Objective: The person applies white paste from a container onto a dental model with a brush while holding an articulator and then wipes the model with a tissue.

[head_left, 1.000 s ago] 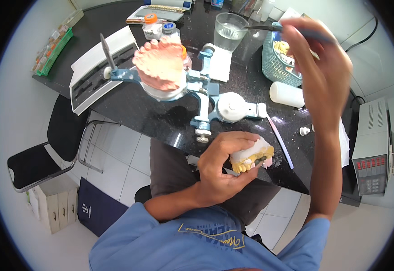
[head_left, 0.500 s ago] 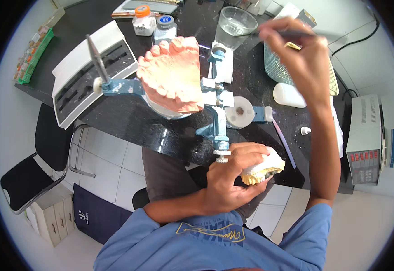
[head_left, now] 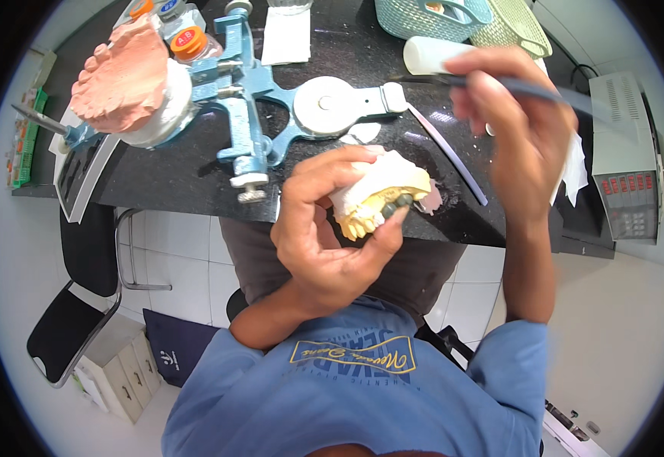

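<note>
My left hand (head_left: 309, 244) grips a white and yellow dental cast (head_left: 378, 179) with dark pieces on some teeth, held over the table's front edge. My right hand (head_left: 518, 137) is closed on a dark thin tool (head_left: 537, 90), raised to the right of the cast, its tip blurred near a white cylinder (head_left: 431, 55). A pink dental cast (head_left: 122, 76) on a white base sits on the blue metal articulator (head_left: 244, 129) at the left. A purple stick (head_left: 461, 171) lies beside a pinkish smear (head_left: 428, 195) on the black table (head_left: 195, 183).
Jars (head_left: 195, 46), a white napkin (head_left: 286, 34) and baskets (head_left: 431, 15) stand at the back. An open case (head_left: 81, 183) is at the left edge, a white machine (head_left: 625, 160) at the right. A black chair (head_left: 65, 327) stands left of my legs.
The view has shifted. My right hand has moved from the water glass toward me and down, still holding the tool. My left hand still holds the cast.
</note>
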### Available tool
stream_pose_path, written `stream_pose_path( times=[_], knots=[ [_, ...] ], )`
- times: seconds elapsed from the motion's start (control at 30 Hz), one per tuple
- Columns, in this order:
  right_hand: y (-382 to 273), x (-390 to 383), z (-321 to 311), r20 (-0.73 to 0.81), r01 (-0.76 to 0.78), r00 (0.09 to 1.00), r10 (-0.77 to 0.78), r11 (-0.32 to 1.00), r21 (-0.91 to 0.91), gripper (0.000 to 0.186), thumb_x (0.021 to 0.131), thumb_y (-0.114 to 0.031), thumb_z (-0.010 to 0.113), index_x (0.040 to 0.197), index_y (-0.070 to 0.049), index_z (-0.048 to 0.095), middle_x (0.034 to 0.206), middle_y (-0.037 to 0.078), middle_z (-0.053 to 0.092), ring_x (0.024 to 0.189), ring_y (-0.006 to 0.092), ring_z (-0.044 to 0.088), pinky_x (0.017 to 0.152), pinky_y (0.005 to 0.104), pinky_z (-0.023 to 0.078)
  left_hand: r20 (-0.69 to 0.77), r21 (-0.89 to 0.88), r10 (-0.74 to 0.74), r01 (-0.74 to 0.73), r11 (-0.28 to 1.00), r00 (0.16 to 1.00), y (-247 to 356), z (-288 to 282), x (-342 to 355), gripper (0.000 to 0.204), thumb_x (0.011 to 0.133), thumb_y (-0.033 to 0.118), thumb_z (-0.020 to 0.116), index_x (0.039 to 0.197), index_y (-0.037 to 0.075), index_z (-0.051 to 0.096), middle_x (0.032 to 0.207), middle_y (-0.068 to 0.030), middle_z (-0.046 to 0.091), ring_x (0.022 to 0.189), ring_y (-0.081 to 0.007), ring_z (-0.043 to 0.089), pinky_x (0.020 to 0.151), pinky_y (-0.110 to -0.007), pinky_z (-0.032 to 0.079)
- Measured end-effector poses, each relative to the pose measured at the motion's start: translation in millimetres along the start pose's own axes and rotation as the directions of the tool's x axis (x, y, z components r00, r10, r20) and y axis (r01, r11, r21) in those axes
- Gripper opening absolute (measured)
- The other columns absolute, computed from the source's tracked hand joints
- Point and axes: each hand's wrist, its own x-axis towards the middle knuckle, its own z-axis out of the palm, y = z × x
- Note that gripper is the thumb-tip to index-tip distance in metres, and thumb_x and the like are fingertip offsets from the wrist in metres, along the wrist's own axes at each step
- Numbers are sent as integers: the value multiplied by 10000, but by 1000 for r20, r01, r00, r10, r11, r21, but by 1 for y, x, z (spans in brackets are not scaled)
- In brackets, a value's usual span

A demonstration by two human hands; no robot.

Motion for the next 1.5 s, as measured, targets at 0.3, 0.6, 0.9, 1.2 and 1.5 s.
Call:
stream_pose_path(
  times=[0.3,0.6,0.9,1.2,1.5],
  knots=[
    [8,-129,-21,-241,-269,894,378,883,386,96,846,-23,631,909,30,581,793,106,617,661,120,628,609,231,538,-41,145,44,-37,989,998,-2,9,-2,453,816,42,701,1169,9,419,1198,-231,535,1120,-265,573,937,-357,513],
    [22,-138,-20,-227,-298,906,359,918,263,80,790,42,650,852,31,600,781,88,637,648,79,606,577,195,471,-103,288,76,-43,957,992,-3,18,-2,419,821,69,699,1143,5,439,1161,-231,558,1092,-280,597,927,-362,522],
    [24,-138,-19,-230,-291,917,324,942,168,84,760,43,660,820,22,606,713,69,625,582,61,574,521,185,431,-71,311,105,-78,947,992,-5,17,-2,432,810,65,702,1150,17,439,1156,-222,559,1085,-278,599,945,-370,513],
    [24,-138,-18,-195,-272,935,297,952,143,93,759,45,661,828,28,602,721,86,630,593,85,587,538,201,455,-77,316,110,-80,946,991,-5,17,-1,442,804,44,701,1150,23,428,1159,-226,554,1092,-280,592,924,-363,529],
    [17,-131,-2,-266,159,962,-56,909,385,179,845,-81,713,946,19,603,787,133,619,613,204,638,546,279,537,34,328,140,-143,934,990,-7,13,-1,516,774,5,732,1167,19,398,1185,-223,504,1116,-305,579,919,-383,540]
  ],
)
